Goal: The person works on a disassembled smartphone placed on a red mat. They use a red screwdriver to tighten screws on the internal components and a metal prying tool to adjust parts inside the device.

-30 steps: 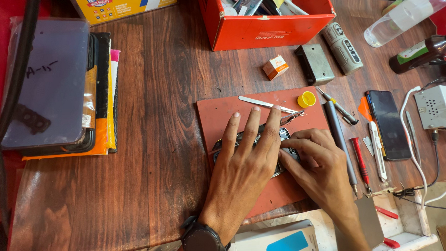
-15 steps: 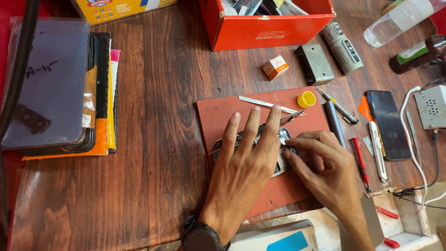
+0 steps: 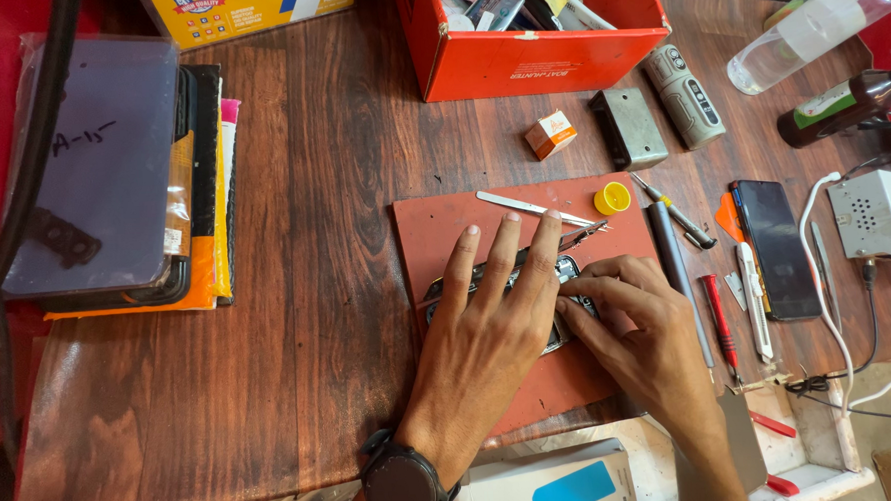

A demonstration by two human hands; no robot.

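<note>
Under the left hand (image 3: 489, 329), lying flat with fingers spread, a dark opened phone (image 3: 557, 276) is resting on a reddish-brown work mat (image 3: 435, 231), while the right hand (image 3: 639, 322), fingers curled, is pressing its edge, a red-handled screwdriver (image 3: 719, 314) lying just beyond.

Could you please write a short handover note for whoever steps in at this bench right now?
Left hand: flat, fingers spread, pressing the opened phone onto the red mat.
Right hand: fingertips working at the phone's right end; whether it pinches a part cannot be seen.
Nearby: tweezers and a metal spudger on the mat, yellow cap, red screwdriver on the table.
Done: the phone lies open.
Left: it is not closed up.
</note>
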